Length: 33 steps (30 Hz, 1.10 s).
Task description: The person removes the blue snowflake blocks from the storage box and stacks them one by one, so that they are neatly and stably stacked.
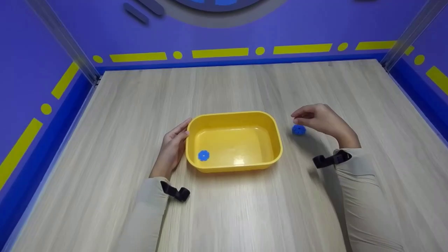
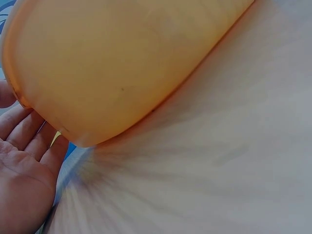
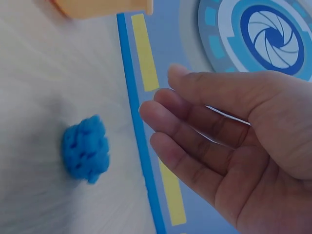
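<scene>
A yellow plastic basin [image 1: 232, 168] sits on the table, and its outer wall [image 2: 126, 73] fills much of the left wrist view. My left hand [image 1: 170, 150] holds its left end, thumb by the rim and fingers against the outside; some fingertips are hidden behind the wall in the left wrist view. Inside, at the near left corner, lies a flat blue flower-shaped disc [image 1: 203, 155]. Just above a knobbly blue piece [image 1: 299, 130] on the table to the right, my right hand [image 1: 323, 120] hovers with loosely bent fingers. In the right wrist view, this blue piece [image 3: 87, 150] is apart from the fingers.
The light wood-grain table [image 1: 227, 210] has blue panels [image 1: 224, 38] with yellow marks behind it and along both sides. Metal posts [image 1: 66, 38] stand at its back corners. A black strap mount [image 1: 330, 160] is on each wrist.
</scene>
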Each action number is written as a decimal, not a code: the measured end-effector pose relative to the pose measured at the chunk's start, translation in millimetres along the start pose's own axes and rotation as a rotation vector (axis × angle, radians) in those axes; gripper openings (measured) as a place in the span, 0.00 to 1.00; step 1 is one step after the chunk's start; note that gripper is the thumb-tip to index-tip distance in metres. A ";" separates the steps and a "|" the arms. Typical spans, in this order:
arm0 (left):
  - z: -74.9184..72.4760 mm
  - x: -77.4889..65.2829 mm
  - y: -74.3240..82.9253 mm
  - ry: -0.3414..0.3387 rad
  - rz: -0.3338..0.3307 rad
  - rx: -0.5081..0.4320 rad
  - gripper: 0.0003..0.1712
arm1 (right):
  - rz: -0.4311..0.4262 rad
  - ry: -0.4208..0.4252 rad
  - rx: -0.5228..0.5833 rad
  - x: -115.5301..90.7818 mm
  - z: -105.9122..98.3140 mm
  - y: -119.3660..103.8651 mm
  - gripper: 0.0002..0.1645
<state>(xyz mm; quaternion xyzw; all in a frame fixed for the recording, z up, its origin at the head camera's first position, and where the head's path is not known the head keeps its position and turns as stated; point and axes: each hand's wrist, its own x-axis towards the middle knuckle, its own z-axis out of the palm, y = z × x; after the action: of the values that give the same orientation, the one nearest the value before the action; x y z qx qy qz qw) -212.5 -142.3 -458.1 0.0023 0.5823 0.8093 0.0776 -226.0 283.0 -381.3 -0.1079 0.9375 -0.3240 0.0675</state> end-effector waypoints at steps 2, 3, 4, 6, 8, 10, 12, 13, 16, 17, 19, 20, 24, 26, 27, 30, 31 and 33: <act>-0.3 0.1 0.1 0.001 0.003 0.003 0.28 | -0.011 -0.002 -0.005 2.4 -0.7 -7.3 0.16; -0.1 0.0 0.3 0.000 0.004 0.004 0.28 | -0.022 -0.005 -0.009 3.9 -1.0 -11.0 0.16; -0.2 0.0 0.3 0.001 0.003 0.004 0.28 | -0.027 -0.008 -0.010 5.7 -1.1 -15.0 0.15; 0.1 -0.4 0.6 0.006 0.003 -0.002 0.28 | -0.050 -0.018 -0.013 9.8 -0.8 -22.6 0.14; 0.0 -0.5 0.8 0.008 0.003 -0.005 0.28 | -0.085 -0.035 -0.023 13.6 -0.2 -30.4 0.13; -0.3 -0.4 0.7 0.010 0.003 -0.009 0.28 | -0.112 -0.058 -0.037 17.5 0.6 -38.9 0.12; -0.2 -0.6 1.0 0.010 0.006 -0.016 0.28 | -0.135 -0.084 -0.058 21.7 1.4 -47.6 0.13; -0.2 -0.6 1.1 0.008 0.007 -0.017 0.28 | -0.139 -0.099 -0.066 23.8 1.9 -52.3 0.13; 0.1 -1.1 1.5 0.008 0.009 -0.028 0.28 | -0.152 -0.149 -0.092 31.1 4.0 -66.5 0.13; 0.4 -1.4 1.7 0.008 0.009 -0.029 0.28 | -0.150 -0.167 -0.100 33.7 5.0 -71.4 0.14; 0.2 -0.8 1.4 0.006 0.007 -0.025 0.28 | -0.162 -0.199 -0.115 39.1 7.5 -81.2 0.14; 0.2 -0.9 1.3 0.007 0.007 -0.028 0.28 | -0.169 -0.215 -0.127 42.0 9.2 -85.9 0.15; 0.3 -0.4 0.6 0.006 0.007 -0.023 0.28 | -0.218 -0.271 -0.149 54.0 19.2 -103.9 0.15; 0.4 -0.5 0.3 0.007 0.006 -0.020 0.28 | -0.247 -0.295 -0.153 59.6 26.0 -112.1 0.15; 0.2 -0.2 0.0 0.006 0.005 -0.015 0.28 | -0.262 -0.307 -0.150 62.3 29.8 -115.8 0.15; -0.2 0.1 -0.6 0.001 0.006 -0.012 0.28 | -0.285 -0.342 -0.147 69.5 41.8 -127.2 0.15; -0.4 0.2 -0.8 0.000 0.007 -0.010 0.28 | -0.284 -0.356 -0.149 71.7 46.0 -131.3 0.16; -0.4 0.7 -1.0 -0.001 0.012 -0.006 0.28 | -0.267 -0.385 -0.151 76.0 54.6 -138.7 0.17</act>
<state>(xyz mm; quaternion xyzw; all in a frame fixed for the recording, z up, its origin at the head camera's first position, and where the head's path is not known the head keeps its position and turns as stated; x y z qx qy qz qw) -213.1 -142.3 -459.3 0.0060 0.5800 0.8113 0.0731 -266.8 125.5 -342.0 -0.2954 0.9063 -0.2324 0.1934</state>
